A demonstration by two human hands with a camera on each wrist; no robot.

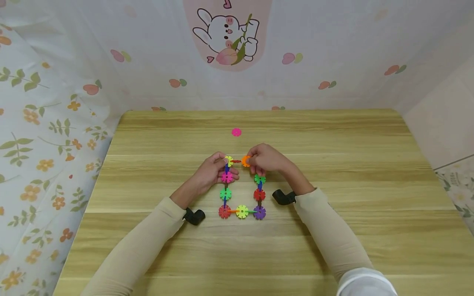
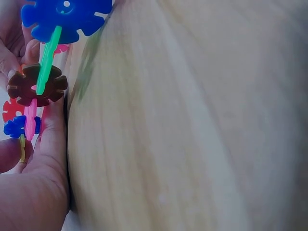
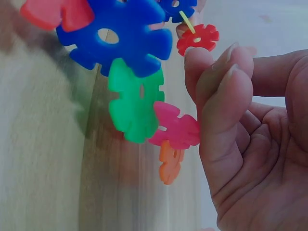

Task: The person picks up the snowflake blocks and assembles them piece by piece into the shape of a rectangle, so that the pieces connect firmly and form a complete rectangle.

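Note:
Interlocking plastic snowflake discs form a near-rectangular chain on the table. My left hand [image 1: 209, 176] pinches the yellow disc [image 1: 230, 160] at its upper left corner, fingers reaching under the pink disc [image 1: 227, 177]. In the left wrist view, the thumb presses that yellow disc [image 2: 22, 148], seen edge-on beside a blue disc [image 2: 16, 126]. My right hand [image 1: 269, 158] pinches the orange disc [image 1: 245, 161] at the upper right; an edge-on red disc [image 1: 236, 161] links it to the yellow one. Right-hand fingers overlap a pink disc [image 3: 175, 127] in the right wrist view. Below them lies a green disc [image 1: 260, 179].
A loose pink disc [image 1: 236, 132] lies beyond the chain. The near side runs through a red disc [image 1: 224, 211], a yellow-green disc [image 1: 242, 211] and a purple disc [image 1: 259, 212]. Black wrist mounts [image 1: 195, 216] sit by both sleeves on the wood-grain table [image 1: 355, 164].

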